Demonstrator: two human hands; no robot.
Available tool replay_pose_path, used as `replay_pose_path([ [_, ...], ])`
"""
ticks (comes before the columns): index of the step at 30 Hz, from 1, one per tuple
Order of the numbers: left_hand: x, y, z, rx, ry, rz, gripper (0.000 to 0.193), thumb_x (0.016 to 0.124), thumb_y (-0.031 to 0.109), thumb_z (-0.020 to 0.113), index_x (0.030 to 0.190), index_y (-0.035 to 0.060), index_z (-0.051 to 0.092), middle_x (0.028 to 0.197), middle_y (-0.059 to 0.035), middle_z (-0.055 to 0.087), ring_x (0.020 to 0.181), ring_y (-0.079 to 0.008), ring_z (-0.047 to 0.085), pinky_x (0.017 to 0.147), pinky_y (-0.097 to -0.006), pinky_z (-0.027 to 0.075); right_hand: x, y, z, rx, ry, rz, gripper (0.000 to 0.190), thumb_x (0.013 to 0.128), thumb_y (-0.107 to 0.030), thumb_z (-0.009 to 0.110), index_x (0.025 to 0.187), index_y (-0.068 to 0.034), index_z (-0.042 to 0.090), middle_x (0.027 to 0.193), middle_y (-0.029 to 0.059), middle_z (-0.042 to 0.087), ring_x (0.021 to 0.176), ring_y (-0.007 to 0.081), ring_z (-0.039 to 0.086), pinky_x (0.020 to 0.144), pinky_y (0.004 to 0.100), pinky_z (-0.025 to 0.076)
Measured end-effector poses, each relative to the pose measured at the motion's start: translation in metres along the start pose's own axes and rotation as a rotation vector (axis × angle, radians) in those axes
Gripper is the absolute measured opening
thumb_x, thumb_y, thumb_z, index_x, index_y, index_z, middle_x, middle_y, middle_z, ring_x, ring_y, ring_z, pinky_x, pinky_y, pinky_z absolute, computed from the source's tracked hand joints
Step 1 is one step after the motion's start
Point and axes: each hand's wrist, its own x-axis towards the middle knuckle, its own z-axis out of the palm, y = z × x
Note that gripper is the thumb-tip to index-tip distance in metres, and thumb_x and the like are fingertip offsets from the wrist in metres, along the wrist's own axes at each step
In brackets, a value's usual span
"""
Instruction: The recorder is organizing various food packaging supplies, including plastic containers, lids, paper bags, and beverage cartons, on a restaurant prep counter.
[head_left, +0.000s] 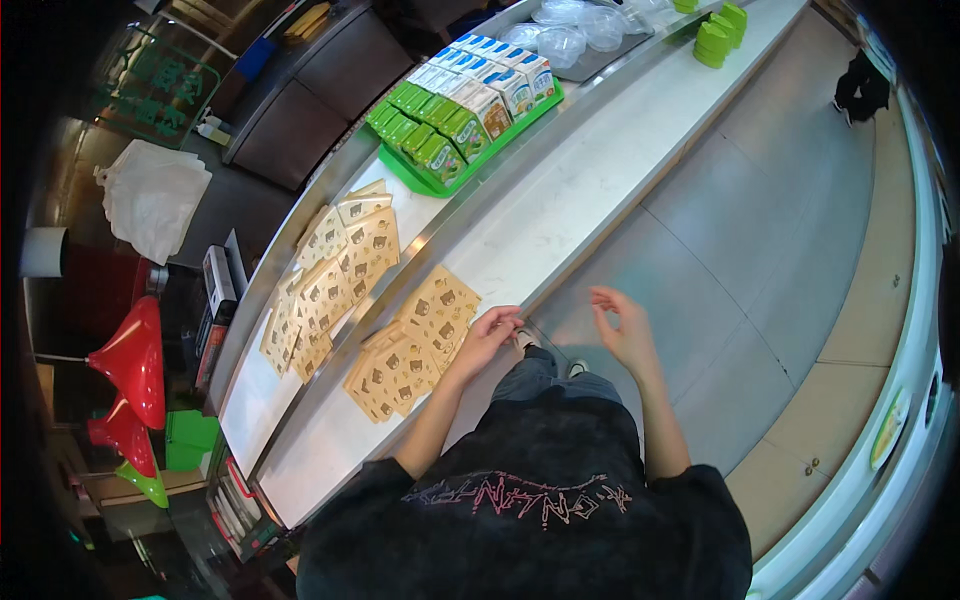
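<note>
My left hand (491, 337) hangs over the near edge of a white counter (555, 180), fingers loosely curled and holding nothing that I can see. Close beside it on the counter lie flat paper bags printed with brown bears (405, 367), overlapping in a stack. More of these printed bags (326, 289) lie fanned out on the far strip of the counter, behind a metal ledge. Over the floor to the right, apart from everything, my right hand (619, 322) is raised with its fingers bent and thumb apart, nothing in it.
A green tray (510, 135) holds rows of drink cartons on the far strip. Beyond it lie clear plastic lids or bowls (562, 45) on a dark tray. Green stacked items (716, 41) stand at the top. A person in dark clothing (862, 86) is at the upper right. Cabinets (847, 405) line the right.
</note>
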Motion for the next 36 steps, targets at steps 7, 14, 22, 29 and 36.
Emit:
replay_pose_path([
  [7, 0.045, -0.020, 0.004, 0.726, 0.015, 0.185, 0.030, 0.090, 0.018, 0.056, 0.116, 0.0043, 0.061, 0.101, -0.0106, 0.065, 0.091, -0.0217, 0.063, 0.081, -0.0320, 0.050, -0.052, 0.067, -0.036, -0.163, 0.101, 0.234, 0.025, 0.087, -0.010, 0.062, 0.111, -0.003, 0.064, 0.095, 0.0130, 0.070, 0.079, 0.0206, 0.065, 0.075, 0.0322, 0.050],
  [14, 0.048, -0.035, -0.018, 0.723, 0.127, 0.099, 0.028, 0.088, 0.018, 0.056, 0.113, 0.0079, 0.063, 0.108, -0.0124, 0.063, 0.099, -0.0317, 0.061, 0.085, -0.0401, 0.049, -0.035, 0.082, -0.013, -0.250, -0.089, 0.379, 0.025, 0.089, -0.011, 0.063, 0.113, -0.003, 0.063, 0.093, 0.0099, 0.071, 0.081, 0.0176, 0.066, 0.073, 0.0309, 0.051],
  [22, 0.085, 0.035, -0.058, 0.510, 0.392, 0.412, 0.029, 0.088, 0.010, 0.056, 0.116, 0.0095, 0.062, 0.124, -0.0121, 0.058, 0.115, -0.0321, 0.055, 0.095, -0.0382, 0.046, 0.178, 0.029, 0.073, -0.297, -0.399, -0.178, 0.028, 0.083, -0.006, 0.063, 0.111, -0.002, 0.062, 0.099, 0.0131, 0.068, 0.087, 0.0292, 0.065, 0.078, 0.0363, 0.051],
  [29, 0.137, 0.129, -0.107, 0.618, 0.658, 0.676, 0.040, 0.084, 0.003, 0.061, 0.124, 0.0070, 0.059, 0.139, -0.0164, 0.047, 0.128, -0.0383, 0.045, 0.104, -0.0424, 0.040, 0.351, -0.073, 0.124, -0.220, -0.253, -0.537, 0.029, 0.084, -0.006, 0.064, 0.113, -0.003, 0.062, 0.107, 0.0146, 0.066, 0.098, 0.0319, 0.061, 0.087, 0.0378, 0.047],
  [36, 0.229, 0.189, -0.125, 0.851, 0.878, 0.618, 0.050, 0.087, 0.015, 0.058, 0.136, 0.0128, 0.051, 0.147, -0.0152, 0.038, 0.139, -0.0369, 0.031, 0.112, -0.0517, 0.025, 0.412, -0.051, 0.192, -0.684, -0.270, -0.788, 0.053, 0.088, -0.034, 0.058, 0.136, -0.012, 0.051, 0.141, 0.0155, 0.047, 0.131, 0.0407, 0.039, 0.109, 0.0565, 0.025],
])
